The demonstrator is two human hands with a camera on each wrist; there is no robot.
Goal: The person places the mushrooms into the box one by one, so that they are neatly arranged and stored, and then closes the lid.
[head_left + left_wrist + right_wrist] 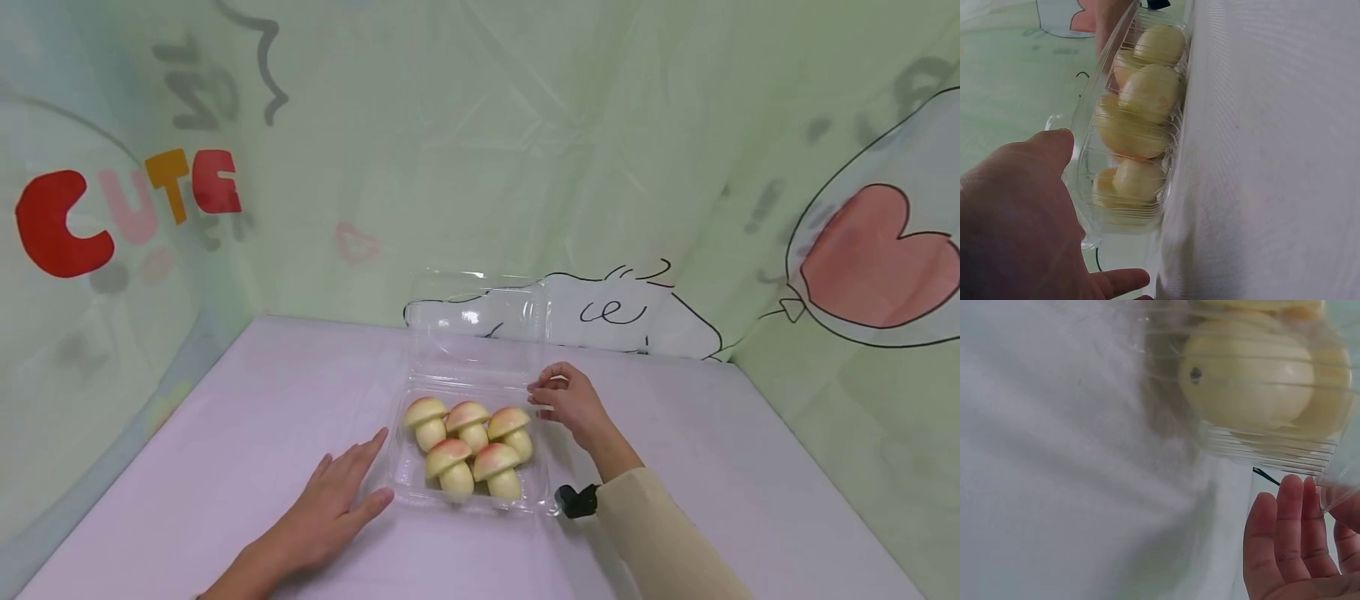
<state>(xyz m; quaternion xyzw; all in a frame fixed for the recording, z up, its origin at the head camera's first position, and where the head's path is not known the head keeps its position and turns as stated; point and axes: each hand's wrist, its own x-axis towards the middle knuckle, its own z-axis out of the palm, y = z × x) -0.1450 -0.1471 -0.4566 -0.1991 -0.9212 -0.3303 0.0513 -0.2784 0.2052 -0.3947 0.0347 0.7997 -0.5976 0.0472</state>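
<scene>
A clear plastic clamshell box [401,475] sits on the table with its transparent lid [480,325] raised at the back. Inside lie several mushroom-shaped pieces [448,458], cream with reddish tops, in two rows; their pale undersides [1150,94] show through the ribbed wall in the left wrist view. At the box's left side my left hand [330,504] is spread, fingers straight, the thumb close to the front left corner. My right hand [573,404] pinches the rim at the back right corner near the hinge, where fingers [1289,531] curl under the plastic edge.
A white cloth covers the table [315,375]. Pale green fabric walls [480,167] with printed letters and a heart balloon [877,258] stand around three sides. A small black object [577,502] shows at the right sleeve, beside the box's front right corner.
</scene>
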